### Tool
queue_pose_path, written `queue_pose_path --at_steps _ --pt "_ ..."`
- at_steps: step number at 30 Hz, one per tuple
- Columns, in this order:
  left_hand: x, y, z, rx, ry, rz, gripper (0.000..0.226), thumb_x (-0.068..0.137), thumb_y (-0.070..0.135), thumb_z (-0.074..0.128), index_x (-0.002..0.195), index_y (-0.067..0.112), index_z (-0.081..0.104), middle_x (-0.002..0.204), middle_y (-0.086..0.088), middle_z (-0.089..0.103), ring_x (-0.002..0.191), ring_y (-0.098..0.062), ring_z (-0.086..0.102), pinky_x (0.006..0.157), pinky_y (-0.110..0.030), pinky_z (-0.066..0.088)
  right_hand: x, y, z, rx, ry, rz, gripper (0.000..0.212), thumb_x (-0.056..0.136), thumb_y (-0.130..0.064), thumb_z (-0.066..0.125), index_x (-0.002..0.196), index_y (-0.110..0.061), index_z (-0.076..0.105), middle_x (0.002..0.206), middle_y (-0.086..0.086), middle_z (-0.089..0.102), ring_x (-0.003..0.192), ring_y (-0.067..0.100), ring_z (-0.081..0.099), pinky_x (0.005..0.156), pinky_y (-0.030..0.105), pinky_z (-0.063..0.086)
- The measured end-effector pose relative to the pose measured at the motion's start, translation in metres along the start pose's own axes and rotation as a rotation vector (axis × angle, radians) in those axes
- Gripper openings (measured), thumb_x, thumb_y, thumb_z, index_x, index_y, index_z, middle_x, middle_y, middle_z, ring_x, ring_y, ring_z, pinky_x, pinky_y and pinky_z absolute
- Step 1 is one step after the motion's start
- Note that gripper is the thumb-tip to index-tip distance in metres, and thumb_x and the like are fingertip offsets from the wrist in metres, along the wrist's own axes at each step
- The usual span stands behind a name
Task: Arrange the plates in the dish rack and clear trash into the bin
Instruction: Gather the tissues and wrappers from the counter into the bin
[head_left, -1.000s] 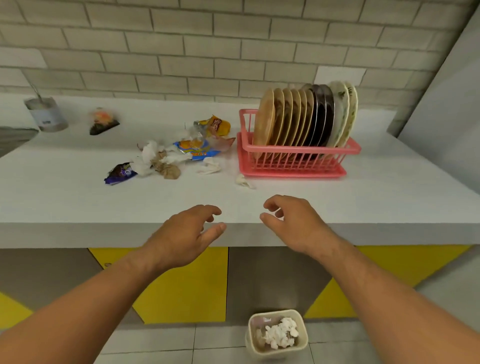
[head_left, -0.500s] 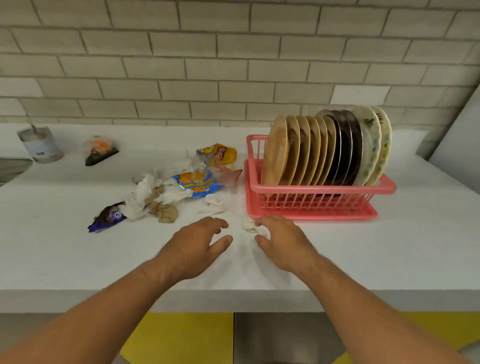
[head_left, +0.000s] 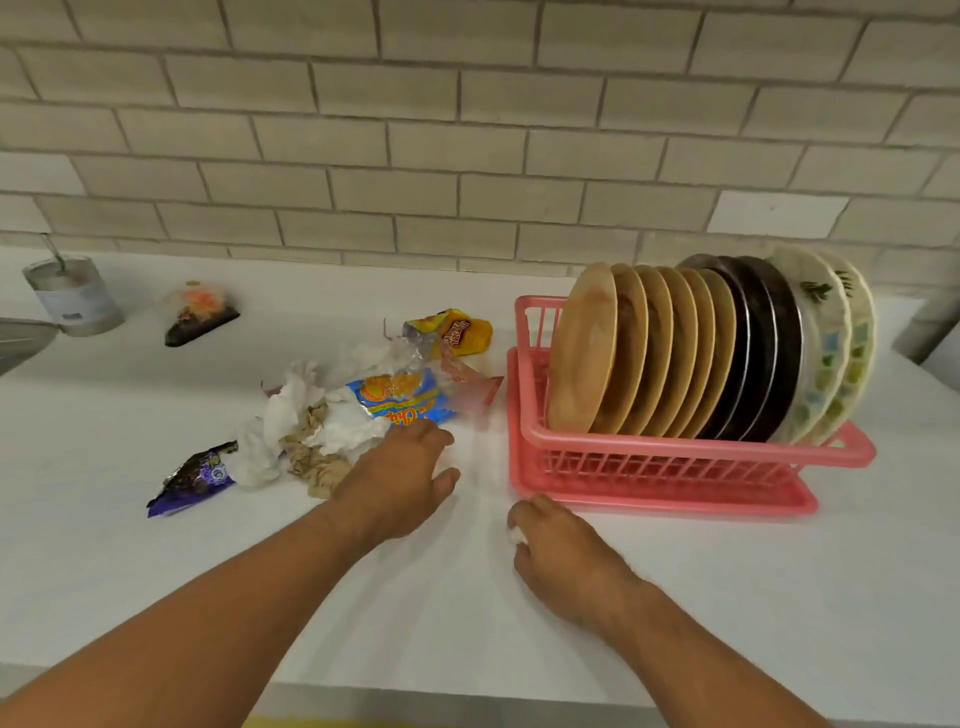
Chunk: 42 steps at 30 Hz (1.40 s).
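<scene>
Beyond your hands the plates (head_left: 711, 353) stand racked; your right hand (head_left: 563, 556) pinches a tissue scrap (head_left: 515, 535), your left hand (head_left: 400, 483) lies spread beside the wrappers (head_left: 400, 400) left to clear.

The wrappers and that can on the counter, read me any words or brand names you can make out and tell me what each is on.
None is fully legible.
Blue snack packet: large yellow lettering, blurred.
Yellow snack packet: red logo, blurred.
Purple wrapper: pale swirl design, no readable words.
Can: label print too small.

Both hands now reach farther over the counter than a second ago. The right hand (head_left: 563, 553) closes around the small white paper scrap (head_left: 515, 535) near the rack, while the left hand (head_left: 400, 480) arrives at the trash pile's (head_left: 322, 431) edge.
</scene>
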<state>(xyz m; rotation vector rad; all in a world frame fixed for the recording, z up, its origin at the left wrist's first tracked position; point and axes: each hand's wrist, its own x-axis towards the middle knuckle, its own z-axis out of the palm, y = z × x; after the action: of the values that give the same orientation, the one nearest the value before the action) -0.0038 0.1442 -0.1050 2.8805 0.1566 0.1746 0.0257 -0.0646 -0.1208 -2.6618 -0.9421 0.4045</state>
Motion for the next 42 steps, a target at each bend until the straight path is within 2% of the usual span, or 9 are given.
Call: queue_pose_path --at_steps 5,9,15,18,22,26,30,37,42 --pt "0.026 -0.006 0.032 0.19 -0.143 -0.017 0.049 0.096 0.045 0.038 0.139 0.021 0.037 0.137 -0.003 0.042 0.122 -0.026 0.04 0.092 -0.039 0.043 -0.016 0.003 -0.005 0.213 -0.015 0.062 0.013 0.091 -0.019 0.041 0.099 -0.028 0.044 0.103 -0.011 0.051 0.088 0.009 0.049 0.072 0.023 0.04" --pt "0.024 -0.01 0.044 0.27 -0.107 0.077 0.035 0.102 0.036 0.029 0.121 0.017 0.049 0.112 -0.006 0.055 0.102 -0.025 0.053 0.078 -0.036 0.044 -0.008 0.001 -0.009 0.257 0.023 0.044 0.027 0.091 -0.011 0.038 0.094 -0.037 0.044 0.104 -0.015 0.048 0.093 0.009 0.048 0.074 0.021 0.042" --pt "0.014 -0.04 0.019 0.095 -0.119 0.074 0.038 0.101 0.041 0.032 0.098 0.013 0.056 0.101 -0.007 0.063 0.094 -0.026 0.059 0.076 -0.034 0.041 0.026 -0.033 -0.006 0.27 0.084 0.041 0.011 0.089 -0.014 0.051 0.081 -0.019 0.057 0.091 -0.007 0.048 0.083 0.008 0.047 0.065 0.012 0.036" --pt "0.007 -0.067 -0.006 0.02 -0.028 0.107 0.027 0.1 0.028 0.04 0.107 0.015 0.063 0.108 -0.007 0.064 0.098 -0.027 0.059 0.081 -0.033 0.044 0.054 -0.059 0.001 0.228 0.118 0.024 0.025 0.094 -0.034 0.051 0.074 -0.019 0.052 0.082 -0.002 0.056 0.078 0.017 0.051 0.068 0.026 0.042" --pt "-0.002 -0.104 -0.036 -0.086 0.081 0.078 0.024 0.085 0.01 0.062 0.108 0.011 0.069 0.102 -0.013 0.069 0.095 -0.034 0.063 0.079 -0.035 0.051 0.095 -0.092 0.01 0.153 0.081 -0.015 0.027 0.1 -0.027 0.039 0.118 -0.026 0.059 0.112 0.01 0.064 0.101 0.032 0.059 0.087 0.036 0.049" --pt "-0.013 -0.14 -0.053 -0.067 0.122 -0.098 0.035 0.098 0.041 0.04 0.088 0.018 0.064 0.087 -0.005 0.068 0.086 -0.031 0.06 0.069 -0.036 0.045 0.132 -0.122 0.011 0.095 0.137 -0.057 0.042 0.096 -0.013 0.047 0.134 -0.029 0.052 0.124 0.007 0.061 0.112 0.03 0.057 0.09 0.033 0.048" --pt "-0.022 -0.166 -0.063 -0.054 0.111 -0.199 0.046 0.097 0.052 0.028 0.063 0.024 0.044 0.07 -0.004 0.061 0.073 -0.029 0.058 0.066 -0.037 0.047 0.154 -0.14 0.01 -0.082 0.077 -0.014 0.047 0.099 -0.035 0.046 0.144 -0.031 0.038 0.138 0.007 0.052 0.122 0.031 0.05 0.095 0.038 0.045" --pt "-0.022 -0.184 -0.063 -0.04 0.088 -0.175 0.036 0.098 0.048 0.034 0.096 0.023 0.06 0.08 -0.002 0.066 0.077 -0.026 0.062 0.067 -0.035 0.05 0.166 -0.148 0.023 -0.3 0.088 0.007 0.02 0.098 -0.016 0.044 0.111 -0.012 0.058 0.12 0.01 0.058 0.107 0.031 0.057 0.074 0.036 0.044" --pt "-0.017 -0.182 -0.055 -0.058 0.001 -0.126 0.031 0.097 0.047 0.037 0.11 0.027 0.058 0.082 0.002 0.061 0.082 -0.021 0.06 0.069 -0.03 0.047 0.158 -0.143 0.012 -0.071 0.114 -0.003 0.038 0.096 -0.024 0.048 0.133 -0.016 0.047 0.129 0.005 0.054 0.117 0.027 0.053 0.084 0.03 0.043"
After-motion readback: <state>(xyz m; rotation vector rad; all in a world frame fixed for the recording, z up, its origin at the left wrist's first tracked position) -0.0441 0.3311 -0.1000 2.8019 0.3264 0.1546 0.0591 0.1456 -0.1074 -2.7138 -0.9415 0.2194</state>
